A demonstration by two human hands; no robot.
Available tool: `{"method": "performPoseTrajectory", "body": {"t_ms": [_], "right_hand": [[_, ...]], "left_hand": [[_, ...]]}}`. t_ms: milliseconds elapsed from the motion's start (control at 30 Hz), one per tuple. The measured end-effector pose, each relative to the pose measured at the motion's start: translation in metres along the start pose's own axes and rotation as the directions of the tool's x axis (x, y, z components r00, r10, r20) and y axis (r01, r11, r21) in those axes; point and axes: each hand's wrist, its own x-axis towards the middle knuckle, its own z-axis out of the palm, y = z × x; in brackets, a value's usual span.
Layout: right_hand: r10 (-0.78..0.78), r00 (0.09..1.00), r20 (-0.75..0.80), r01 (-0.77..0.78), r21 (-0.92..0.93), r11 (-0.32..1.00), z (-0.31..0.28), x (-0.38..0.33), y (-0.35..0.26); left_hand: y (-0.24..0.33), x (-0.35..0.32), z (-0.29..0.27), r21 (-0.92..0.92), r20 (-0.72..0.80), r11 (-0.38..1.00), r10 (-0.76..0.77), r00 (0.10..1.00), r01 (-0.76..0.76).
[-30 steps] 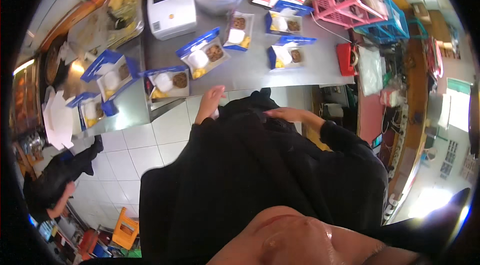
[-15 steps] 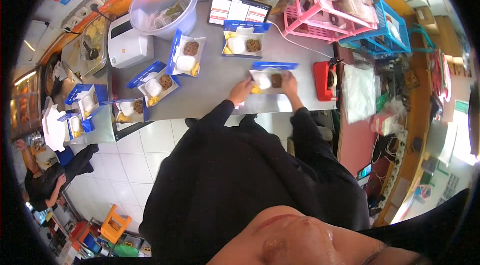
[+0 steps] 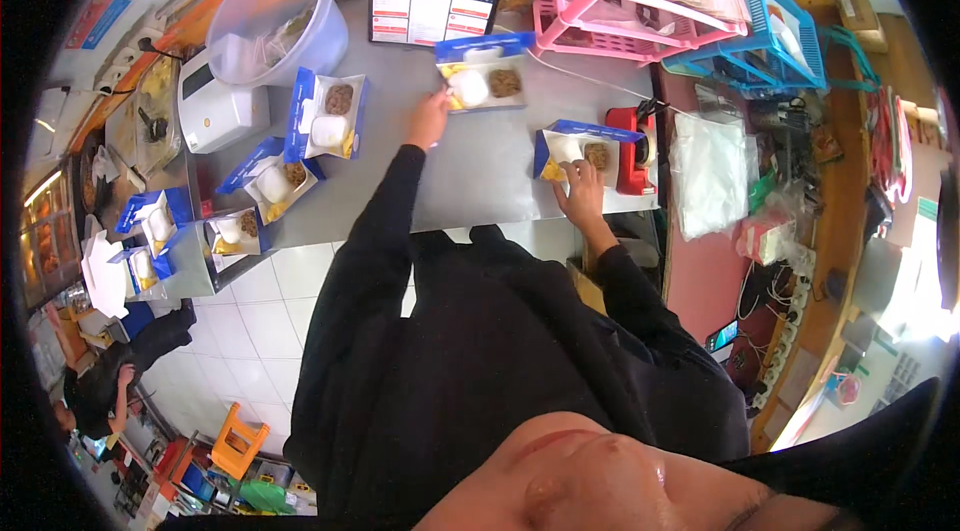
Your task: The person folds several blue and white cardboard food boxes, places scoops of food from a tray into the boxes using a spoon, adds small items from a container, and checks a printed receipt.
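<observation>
My left hand [image 3: 429, 121] grips the left edge of an open blue-and-white cardboard meal box [image 3: 485, 109]. White rice [image 3: 468, 88], brown meat [image 3: 505, 83] and something yellow lie in that box. To the right, my right hand [image 3: 583, 193] is at the front edge of a second open meal box [image 3: 549, 169], its fingers apart. This box holds rice and brown meat too, partly behind my fingers. It stands beside a red tape dispenser [image 3: 633, 169].
More filled meal boxes [image 3: 327, 116] stand along the left of the steel table [image 3: 460, 186]. Behind are a clear plastic tub [image 3: 275, 21], a white machine [image 3: 222, 111], a tablet [image 3: 432, 13] and a pink rack [image 3: 640, 41]. At far left, another person [image 3: 100, 381] is at work.
The box at my right hand has slid right to the tape dispenser. My left hand has left it and moved to the box behind, which has shifted right. The view has shifted too.
</observation>
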Motion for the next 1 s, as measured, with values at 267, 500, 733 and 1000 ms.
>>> {"method": "performPoseTrajectory", "body": {"t_ms": [267, 500, 733, 1000], "right_hand": [[0.066, 0.992, 0.107, -0.112, 0.525, 0.844, 0.023, 0.007, -0.081], [-0.155, 0.977, -0.148, 0.209, 0.504, 0.838, 0.108, 0.230, -0.237], [-0.148, 0.952, 0.267, 0.088, 0.225, 0.970, 0.151, 0.228, -0.236], [0.144, 0.943, 0.301, 0.032, -0.510, 0.859, 0.111, 0.126, -0.072]], "left_hand": [[0.072, -0.040, 0.042, -0.175, 0.170, 0.968, -0.152, 0.974, 0.182], [-0.051, -0.101, -0.076, -0.534, -0.576, 0.729, -0.684, 0.447, 0.428], [-0.076, -0.123, -0.077, -0.457, -0.349, 0.828, -0.503, 0.791, 0.325], [-0.029, -0.081, -0.012, -0.279, 0.091, 0.943, -0.163, 0.982, 0.182]]}}
